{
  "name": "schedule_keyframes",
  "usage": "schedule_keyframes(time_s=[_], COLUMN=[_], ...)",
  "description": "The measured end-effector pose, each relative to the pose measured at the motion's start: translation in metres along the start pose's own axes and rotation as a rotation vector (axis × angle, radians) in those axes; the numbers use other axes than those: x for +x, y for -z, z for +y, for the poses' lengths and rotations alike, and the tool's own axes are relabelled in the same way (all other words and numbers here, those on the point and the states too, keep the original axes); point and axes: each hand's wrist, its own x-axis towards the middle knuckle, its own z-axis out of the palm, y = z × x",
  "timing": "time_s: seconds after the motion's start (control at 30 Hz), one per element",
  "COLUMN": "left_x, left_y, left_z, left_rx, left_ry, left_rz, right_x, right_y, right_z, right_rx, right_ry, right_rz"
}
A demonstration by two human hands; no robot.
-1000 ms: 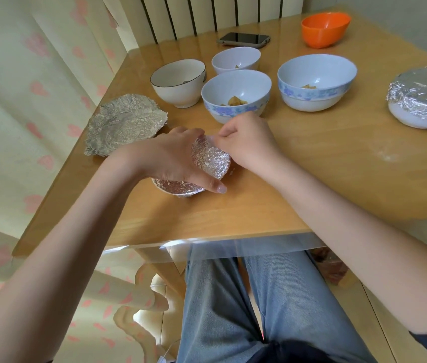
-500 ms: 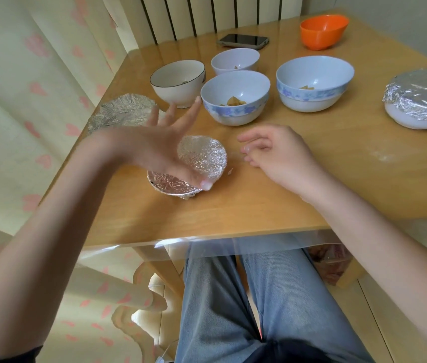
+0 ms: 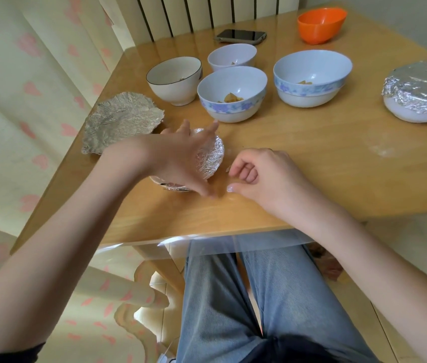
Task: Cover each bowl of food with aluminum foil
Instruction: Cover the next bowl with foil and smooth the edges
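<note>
A small foil-covered bowl [image 3: 211, 155] sits near the table's front left. My left hand [image 3: 181, 158] hovers over it with fingers spread and thumb pointing down at its near side; the hand is blurred, so contact is unclear. My right hand [image 3: 259, 174] rests on the table just right of that bowl, fingers loosely curled and holding nothing. A crumpled loose foil sheet [image 3: 123, 121] lies to the left. Behind stand uncovered bowls: a dark-rimmed white bowl [image 3: 174, 79], a small white bowl [image 3: 232, 57], and two floral bowls [image 3: 232, 106] [image 3: 312, 93] with food. A larger foil-covered bowl [image 3: 422, 93] stands at the right.
An orange bowl [image 3: 321, 24] and a phone [image 3: 241, 36] lie at the back of the wooden table [image 3: 325, 158]. A curtain hangs along the left side. My legs are under the front edge.
Both hands came off the small foil-covered bowl. My left hand rose with fingers spread and now lies lower over the bowl. My right hand drew back to the right and curled.
</note>
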Motion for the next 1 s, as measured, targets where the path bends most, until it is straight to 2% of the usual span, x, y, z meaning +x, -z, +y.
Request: schedule_keyframes(time_s=[0.07, 0.17, 0.3, 0.43, 0.67, 0.8, 1.0], left_x=[-0.003, -0.005, -0.003, 0.004, 0.005, 0.005, 0.005], left_y=[0.006, 0.010, 0.006, 0.004, 0.006, 0.003, -0.002], left_z=[-0.004, -0.017, -0.021, -0.025, -0.040, -0.051, -0.059], left_rx=[0.044, 0.082, -0.009, -0.167, -0.372, -0.505, -0.637], left_ry=[-0.023, -0.142, -0.264, -0.307, -0.291, -0.303, -0.346], left_rz=[-0.061, -0.027, -0.025, 0.085, 0.040, 0.032, 0.014], right_x=[-0.001, -0.007, -0.013, -0.012, -0.001, 0.006, 0.018], right_y=[-0.002, -0.008, -0.022, -0.032, -0.037, -0.038, -0.043], right_z=[-0.003, -0.011, -0.029, -0.032, -0.031, -0.034, -0.033], right_rx=[-0.034, -0.120, -0.313, -0.292, -0.295, -0.235, 0.004], right_ry=[0.012, 0.036, 0.041, 0.028, 0.206, 0.363, 0.373], right_rz=[0.008, 0.021, 0.064, 0.177, 0.505, 0.431, 0.368])
